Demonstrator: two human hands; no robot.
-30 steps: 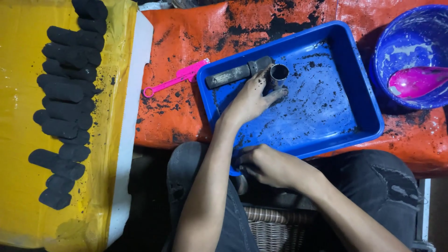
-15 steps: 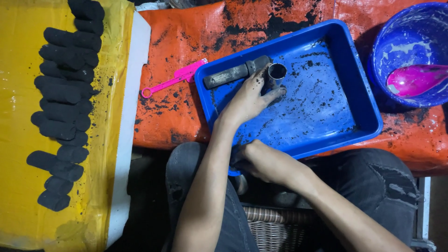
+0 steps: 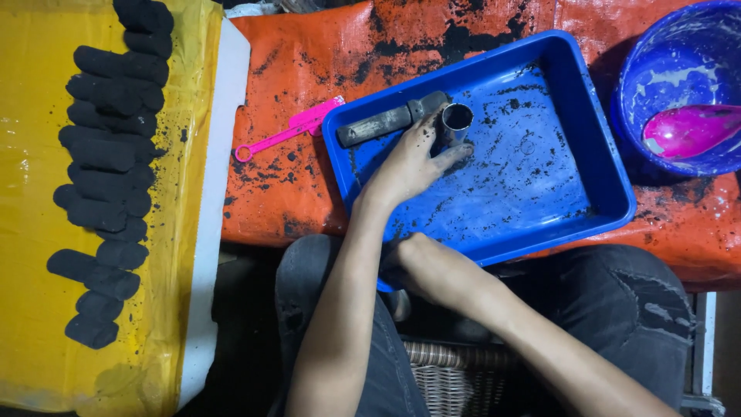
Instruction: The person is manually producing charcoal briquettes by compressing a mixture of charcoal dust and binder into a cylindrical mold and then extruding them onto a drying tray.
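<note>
2 bare forearms, no sleeves in view, no watch or rings visible. Left hand (image 3: 409, 166) smudged with black dust on fingers. Right hand (image 3: 421, 266) likewise dusted dark around knuckles. Dark grey-black trousers (image 3: 633, 309) over both thighs at near edge, cloth faded and worn, pale scuffs and frayed patches on right leg, smoother dark cloth on left leg. No gloves. Rest of body out of view.

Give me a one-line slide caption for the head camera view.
Left hand grips an upright metal tube in a soot-flecked blue tray; right hand at the tray's near edge.
</note>
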